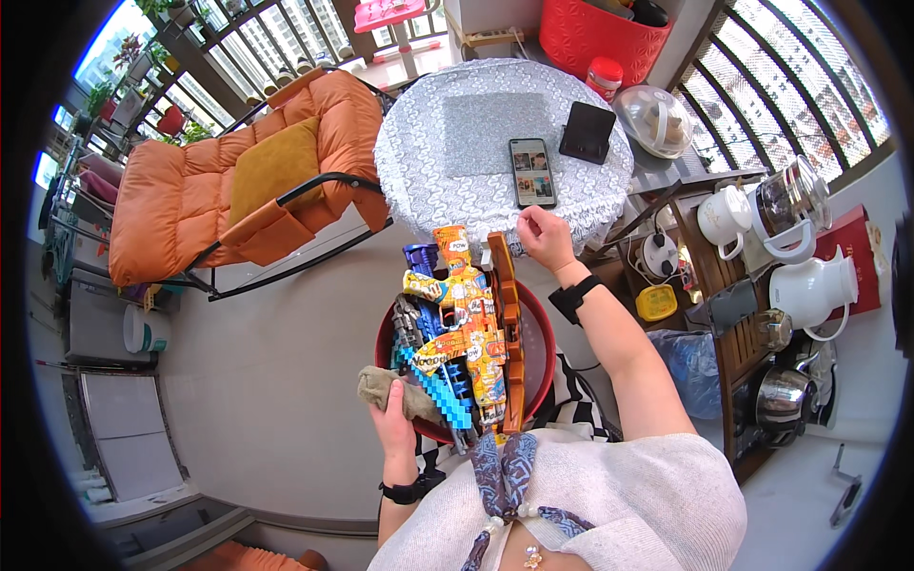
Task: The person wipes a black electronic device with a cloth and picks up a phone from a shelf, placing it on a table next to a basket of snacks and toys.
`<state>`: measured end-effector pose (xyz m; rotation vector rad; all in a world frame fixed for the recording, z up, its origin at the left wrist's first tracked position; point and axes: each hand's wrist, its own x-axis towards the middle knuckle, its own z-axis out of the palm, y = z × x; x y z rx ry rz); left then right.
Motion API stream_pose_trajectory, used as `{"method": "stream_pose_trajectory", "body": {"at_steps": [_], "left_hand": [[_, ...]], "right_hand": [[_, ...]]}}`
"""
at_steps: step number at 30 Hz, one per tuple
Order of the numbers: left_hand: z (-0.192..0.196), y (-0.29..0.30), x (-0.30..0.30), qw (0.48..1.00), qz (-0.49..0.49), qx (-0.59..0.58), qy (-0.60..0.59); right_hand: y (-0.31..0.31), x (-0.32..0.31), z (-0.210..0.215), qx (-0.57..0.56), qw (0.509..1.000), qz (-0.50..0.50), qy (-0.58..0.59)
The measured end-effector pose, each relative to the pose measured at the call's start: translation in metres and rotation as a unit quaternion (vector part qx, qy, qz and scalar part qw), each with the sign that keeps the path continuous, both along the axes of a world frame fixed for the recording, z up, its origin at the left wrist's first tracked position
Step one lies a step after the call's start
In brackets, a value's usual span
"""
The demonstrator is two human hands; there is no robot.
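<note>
My left hand point(394, 430) is closed around a bunched grey-brown cloth point(409, 398) at the left rim of a red tub point(545, 366). My right hand point(546, 240) hovers by the near edge of the round table, fingers curled in with nothing seen in them. Just beyond it lies a smartphone point(531, 173), its screen lit with small pictures. Several toys stick out of the tub: a yellow-orange comic-print toy gun point(476, 324), a blue pixel-patterned toy sword point(441, 388), an orange-brown toy piece point(510, 333) and dark grey toy parts point(409, 324).
A white lace cloth covers the round table point(419, 195), with a black stand point(586, 131) on it. To the left stands an orange padded chair point(171, 205) with a mustard cushion point(276, 169). At right, a wooden shelf point(728, 352) holds a white kettle point(809, 290) and jugs.
</note>
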<state>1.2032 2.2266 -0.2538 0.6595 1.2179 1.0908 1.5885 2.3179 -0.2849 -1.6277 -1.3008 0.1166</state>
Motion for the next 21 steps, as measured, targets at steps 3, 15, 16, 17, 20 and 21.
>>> {"method": "stream_pose_trajectory", "body": {"at_steps": [3, 15, 16, 17, 20, 21], "left_hand": [[-0.0008, -0.0001, -0.0003, 1.000, 0.000, 0.006, 0.004], [-0.0038, -0.0010, -0.0013, 1.000, 0.001, 0.024, 0.009], [-0.0037, -0.0011, -0.0009, 1.000, 0.003, 0.021, 0.006], [-0.0037, -0.0010, -0.0006, 1.000, 0.005, 0.019, 0.003], [-0.0032, -0.0010, -0.0002, 1.000, 0.005, 0.019, -0.002], [-0.0043, -0.0009, -0.0010, 1.000, 0.005, 0.019, -0.002]], "right_hand": [[-0.0016, 0.0036, -0.0004, -0.017, 0.999, 0.013, 0.050], [-0.0014, 0.0021, 0.0023, -0.021, 0.999, 0.008, 0.024], [-0.0014, 0.0024, 0.0020, -0.017, 1.000, 0.007, 0.022], [-0.0013, 0.0028, 0.0015, -0.017, 1.000, 0.007, 0.022], [-0.0009, 0.0029, 0.0006, -0.020, 0.999, 0.005, 0.026], [-0.0009, 0.0030, 0.0004, -0.020, 1.000, 0.004, 0.022]]}}
